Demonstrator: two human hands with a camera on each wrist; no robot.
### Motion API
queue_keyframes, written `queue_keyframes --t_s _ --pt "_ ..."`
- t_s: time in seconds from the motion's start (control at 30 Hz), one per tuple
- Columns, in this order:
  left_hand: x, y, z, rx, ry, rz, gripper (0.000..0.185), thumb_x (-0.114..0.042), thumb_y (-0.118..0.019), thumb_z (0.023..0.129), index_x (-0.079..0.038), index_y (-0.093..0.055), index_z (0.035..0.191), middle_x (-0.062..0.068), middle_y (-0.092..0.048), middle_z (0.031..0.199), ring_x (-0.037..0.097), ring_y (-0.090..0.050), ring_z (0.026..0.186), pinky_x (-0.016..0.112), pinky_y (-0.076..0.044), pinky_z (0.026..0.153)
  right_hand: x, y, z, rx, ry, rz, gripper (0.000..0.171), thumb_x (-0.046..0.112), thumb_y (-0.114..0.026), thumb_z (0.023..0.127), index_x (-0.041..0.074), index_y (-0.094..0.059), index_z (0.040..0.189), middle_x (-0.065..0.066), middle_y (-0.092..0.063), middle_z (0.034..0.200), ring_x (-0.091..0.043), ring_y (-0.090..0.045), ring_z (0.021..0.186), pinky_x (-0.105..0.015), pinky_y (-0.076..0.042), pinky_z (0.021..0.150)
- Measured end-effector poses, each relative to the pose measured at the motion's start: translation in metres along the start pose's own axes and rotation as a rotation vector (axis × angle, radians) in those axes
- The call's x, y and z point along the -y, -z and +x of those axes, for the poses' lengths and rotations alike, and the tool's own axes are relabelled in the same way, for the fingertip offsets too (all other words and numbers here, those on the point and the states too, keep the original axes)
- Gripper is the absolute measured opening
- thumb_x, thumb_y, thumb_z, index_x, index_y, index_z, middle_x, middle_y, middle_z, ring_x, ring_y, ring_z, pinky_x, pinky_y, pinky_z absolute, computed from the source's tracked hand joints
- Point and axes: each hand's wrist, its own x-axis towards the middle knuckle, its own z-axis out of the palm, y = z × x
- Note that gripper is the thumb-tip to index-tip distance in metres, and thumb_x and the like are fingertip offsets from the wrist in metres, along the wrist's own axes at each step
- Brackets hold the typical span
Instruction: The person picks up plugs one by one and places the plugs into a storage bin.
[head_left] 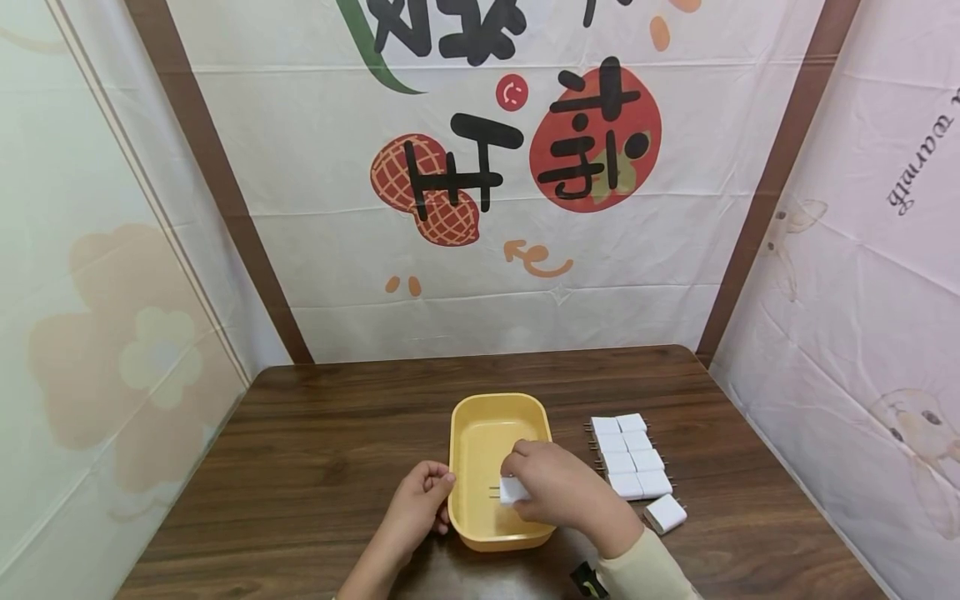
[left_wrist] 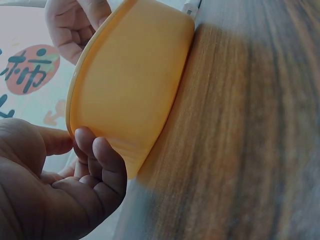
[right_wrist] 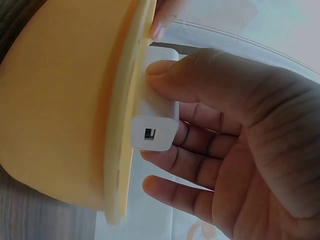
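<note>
We see the left hand (head_left: 420, 504) at the left side of the yellow box (head_left: 501, 542). Its thumb (left_wrist: 52, 140) and fingers (left_wrist: 107, 160) pinch the rim, and some of the fingers curl by the outside wall. The right hand (head_left: 562, 487) comes in from the right, with its back up, over the near half of the box. It holds 1 white plug (head_left: 512, 491), the thumb on 1 side and fingers on the other, only as far apart as the plug is thick.

The plug's 2 metal pins (head_left: 494, 487) point left, toward the left hand, so its long way goes across the box. The end with the small square hole (right_wrist: 149, 134) faces back to the right wrist. The box is long from near to far. We can't tell if the plug touches it.

The left rim is near the pins, and the right rim is under the right hand. Yellow floor shows toward the far end. On the right, a strip of brown surface (head_left: 337, 450) lies between the box and 8 more plugs (head_left: 618, 463), packed in 2 rows of 4. 1 loose plug (head_left: 666, 514) sits just beside their near end. Wood stretches wide to the left.
</note>
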Motion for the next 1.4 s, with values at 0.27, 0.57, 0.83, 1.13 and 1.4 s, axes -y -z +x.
queue_keyframes --t_s 0.27,0.57,0.83,1.13,1.4 --pt "0.0 0.0 0.0 0.007 0.008 -0.011 0.029 -0.021 -0.056 0.107 0.003 -0.051 0.122 0.006 -0.057 0.079 0.017 -0.056 0.061 0.03 -0.053 0.053 0.003 -0.006 0.004 0.031 -0.01 -0.003 0.034 0.024 -0.086 0.073 0.016 -0.071 0.103 0.007 -0.062 0.095 -0.009 -0.058 0.081 -0.026 -0.052 0.072" --pt "0.003 0.001 0.002 0.019 0.013 -0.023 0.03 -0.021 -0.054 0.107 0.003 -0.05 0.124 0.006 -0.058 0.078 0.017 -0.056 0.058 0.03 -0.052 0.052 0.009 -0.011 0.01 0.068 -0.018 -0.001 0.034 0.024 -0.085 0.073 0.017 -0.073 0.104 0.007 -0.063 0.096 -0.009 -0.058 0.08 -0.026 -0.052 0.072" --pt "0.0 0.001 0.0 0.02 -0.001 -0.048 0.029 -0.02 -0.056 0.106 0.004 -0.05 0.122 0.006 -0.057 0.077 0.015 -0.055 0.055 0.028 -0.051 0.05 0.013 -0.016 0.016 0.096 -0.011 0.001 0.035 0.024 -0.086 0.072 0.017 -0.073 0.103 0.008 -0.061 0.093 -0.006 -0.056 0.078 -0.024 -0.05 0.07" --pt "0.001 0.001 0.001 0.023 -0.002 -0.053 0.029 -0.02 -0.056 0.106 0.004 -0.049 0.122 0.008 -0.059 0.079 0.015 -0.056 0.055 0.028 -0.051 0.049 0.014 -0.022 0.02 0.121 -0.004 0.006 0.034 0.025 -0.088 0.072 0.019 -0.072 0.101 0.01 -0.058 0.09 -0.005 -0.053 0.075 -0.023 -0.049 0.068" --pt "0.0 0.001 0.0 0.027 -0.003 -0.053 0.031 -0.019 -0.054 0.107 0.006 -0.049 0.124 0.009 -0.059 0.079 0.016 -0.056 0.054 0.028 -0.051 0.048 0.018 -0.026 0.022 0.145 -0.004 0.016 0.028 0.031 -0.089 0.076 0.021 -0.074 0.099 0.011 -0.061 0.091 -0.005 -0.057 0.079 -0.024 -0.052 0.072"
